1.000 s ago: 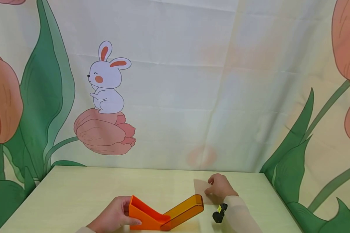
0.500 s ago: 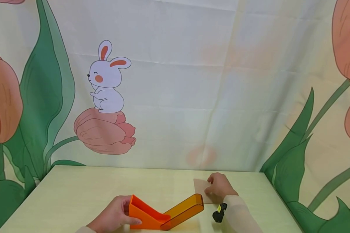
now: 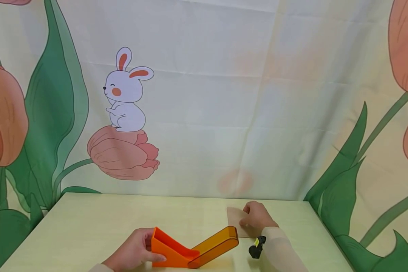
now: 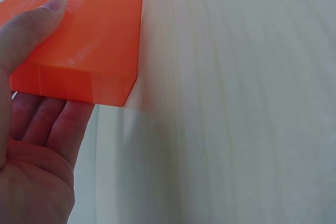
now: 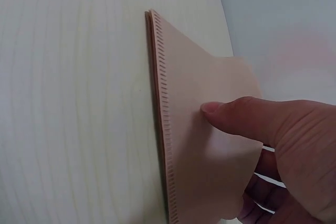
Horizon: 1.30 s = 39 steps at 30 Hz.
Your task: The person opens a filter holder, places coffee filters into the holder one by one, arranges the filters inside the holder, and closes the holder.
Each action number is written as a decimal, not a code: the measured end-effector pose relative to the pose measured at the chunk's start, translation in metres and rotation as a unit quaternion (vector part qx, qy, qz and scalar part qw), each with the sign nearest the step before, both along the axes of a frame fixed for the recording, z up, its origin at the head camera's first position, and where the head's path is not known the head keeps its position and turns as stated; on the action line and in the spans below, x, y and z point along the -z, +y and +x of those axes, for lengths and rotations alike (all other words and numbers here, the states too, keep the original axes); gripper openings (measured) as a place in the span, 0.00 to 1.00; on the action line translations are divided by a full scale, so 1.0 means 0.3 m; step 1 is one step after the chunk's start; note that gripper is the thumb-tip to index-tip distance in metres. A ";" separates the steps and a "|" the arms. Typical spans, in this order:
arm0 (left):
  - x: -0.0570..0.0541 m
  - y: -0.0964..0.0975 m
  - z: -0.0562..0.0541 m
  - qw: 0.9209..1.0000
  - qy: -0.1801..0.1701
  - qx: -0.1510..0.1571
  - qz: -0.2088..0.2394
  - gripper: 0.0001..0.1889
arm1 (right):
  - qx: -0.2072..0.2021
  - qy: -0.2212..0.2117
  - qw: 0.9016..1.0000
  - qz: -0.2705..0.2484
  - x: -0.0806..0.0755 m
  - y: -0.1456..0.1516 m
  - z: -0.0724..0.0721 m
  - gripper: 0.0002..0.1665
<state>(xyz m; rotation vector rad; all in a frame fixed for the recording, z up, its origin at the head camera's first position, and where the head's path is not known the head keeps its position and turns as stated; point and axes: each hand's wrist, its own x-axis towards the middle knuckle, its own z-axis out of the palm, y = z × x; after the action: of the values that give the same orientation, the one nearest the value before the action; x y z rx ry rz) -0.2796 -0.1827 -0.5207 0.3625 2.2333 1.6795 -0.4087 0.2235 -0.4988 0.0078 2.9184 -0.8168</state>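
Note:
In the head view, my left hand grips the tall end of an orange plastic holder. Its translucent amber lid is swung out to the right. Thumb on one face and fingers on the other, the left wrist view shows the holder's orange wall held close above the tabletop. Farther right, my right hand pinches a thin stack of tan paper coffee filters. The right wrist view shows the thumb on top, fingers partly hidden behind, and a crimped straight edge facing left.
A pale wood-grain table lies under both hands. Behind it hangs a fabric backdrop printed with tulips and a rabbit. A small black device is at the right wrist.

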 end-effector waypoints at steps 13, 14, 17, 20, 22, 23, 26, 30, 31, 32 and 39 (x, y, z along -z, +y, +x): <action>0.002 0.001 0.002 1.000 -0.007 -0.010 -0.007 0.29 | -0.022 0.023 0.999 0.012 0.018 0.003 -0.016 0.23; 0.003 0.001 0.002 1.000 -0.008 -0.010 -0.008 0.29 | -0.021 0.023 0.999 0.011 0.020 0.004 -0.018 0.23; 0.002 0.001 0.002 1.000 -0.008 -0.010 -0.010 0.29 | -0.024 0.025 0.999 0.015 0.024 0.007 -0.022 0.23; -0.001 0.002 0.004 1.000 -0.009 -0.010 -0.010 0.29 | -0.024 0.026 0.999 0.018 0.024 0.008 -0.023 0.22; -0.003 0.002 0.005 1.000 -0.010 -0.009 -0.009 0.29 | -0.025 0.028 0.999 0.018 0.025 0.009 -0.021 0.22; -0.004 0.002 0.005 1.000 -0.011 -0.009 -0.008 0.29 | -0.025 0.029 0.999 0.017 0.025 0.008 -0.020 0.22; -0.006 0.003 0.007 1.000 -0.012 -0.008 -0.006 0.29 | -0.024 0.033 0.999 0.011 0.025 0.005 -0.016 0.22; -0.006 0.003 0.007 1.000 -0.016 -0.009 -0.003 0.29 | -0.025 0.037 0.999 0.007 0.027 0.004 -0.016 0.21; -0.005 0.003 0.007 1.000 -0.016 -0.009 -0.001 0.29 | -0.026 0.038 0.999 0.008 0.028 0.004 -0.016 0.21; -0.005 0.003 0.007 1.000 -0.017 -0.009 0.000 0.29 | -0.027 0.039 0.999 0.009 0.028 0.005 -0.017 0.21; -0.008 0.002 0.007 1.000 -0.016 -0.004 0.007 0.28 | -0.025 0.034 0.999 0.006 0.025 0.005 -0.018 0.21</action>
<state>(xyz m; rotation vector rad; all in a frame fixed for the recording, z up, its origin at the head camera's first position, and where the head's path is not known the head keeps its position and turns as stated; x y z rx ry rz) -0.2775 -0.1820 -0.5182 0.3283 2.2037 1.6949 -0.4143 0.2250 -0.5063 -0.0944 2.9733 -0.8065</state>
